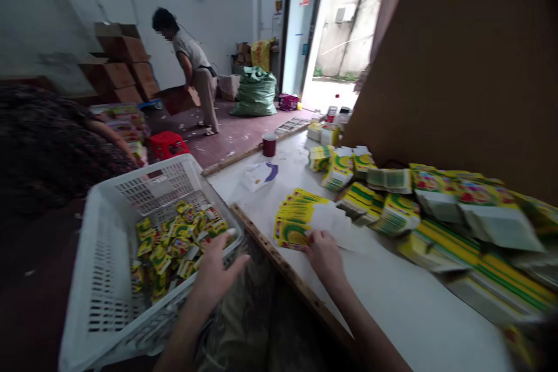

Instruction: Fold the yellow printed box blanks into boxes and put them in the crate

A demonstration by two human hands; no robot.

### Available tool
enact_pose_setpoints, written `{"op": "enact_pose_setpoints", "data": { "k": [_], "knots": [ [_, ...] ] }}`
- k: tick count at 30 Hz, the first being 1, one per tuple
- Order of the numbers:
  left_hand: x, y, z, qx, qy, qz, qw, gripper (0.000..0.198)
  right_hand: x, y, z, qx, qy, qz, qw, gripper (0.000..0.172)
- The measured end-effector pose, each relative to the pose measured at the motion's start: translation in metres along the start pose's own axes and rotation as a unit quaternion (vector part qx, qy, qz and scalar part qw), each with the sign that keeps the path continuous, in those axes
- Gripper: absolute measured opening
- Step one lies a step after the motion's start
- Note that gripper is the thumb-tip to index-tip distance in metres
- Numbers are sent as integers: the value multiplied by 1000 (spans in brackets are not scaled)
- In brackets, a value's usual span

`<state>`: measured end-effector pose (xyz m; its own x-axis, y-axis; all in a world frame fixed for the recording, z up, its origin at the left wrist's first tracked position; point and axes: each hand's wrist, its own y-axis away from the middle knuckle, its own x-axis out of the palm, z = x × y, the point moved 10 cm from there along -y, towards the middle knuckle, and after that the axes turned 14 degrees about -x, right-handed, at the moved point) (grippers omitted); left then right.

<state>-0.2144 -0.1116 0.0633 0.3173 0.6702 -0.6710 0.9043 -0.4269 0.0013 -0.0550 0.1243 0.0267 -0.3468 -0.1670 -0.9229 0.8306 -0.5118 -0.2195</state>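
Note:
My left hand hangs over the near right rim of a white plastic basket, thumb and fingers apart, holding nothing. Inside the basket lies a heap of small yellow-and-green printed boxes. On the white table my right hand has its fingers curled at the near edge of a fan of flat yellow cartons, pinching the front one. White parts of the fanned cartons stretch out behind that hand. Stacks of flattened yellow-and-green cartons fill the table's right side.
A wooden strip edges the white table. Farther back are a tissue pack and a dark red mug. A cardboard sheet stands at right. One person carries cardboard; another bends at left near a red stool.

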Motion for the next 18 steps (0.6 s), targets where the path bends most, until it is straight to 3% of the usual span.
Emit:
{"op": "enact_pose_setpoints", "data": {
  "k": [2,5,10,15,18],
  "knots": [
    [19,10,-12,-9,37,55,998,48,5,3,3,-17,13,-3,1000,4],
    [45,25,-32,-8,93,139,986,47,16,6,2,-56,15,-5,998,15],
    [81,58,-53,-8,154,291,944,35,20,6,-6,-86,104,-25,991,10],
    [80,66,-53,-16,146,305,941,41,14,5,-1,-76,143,-26,987,11],
    [77,66,-50,-24,148,307,940,42,8,5,4,-74,109,-42,990,11]
  ]
}}
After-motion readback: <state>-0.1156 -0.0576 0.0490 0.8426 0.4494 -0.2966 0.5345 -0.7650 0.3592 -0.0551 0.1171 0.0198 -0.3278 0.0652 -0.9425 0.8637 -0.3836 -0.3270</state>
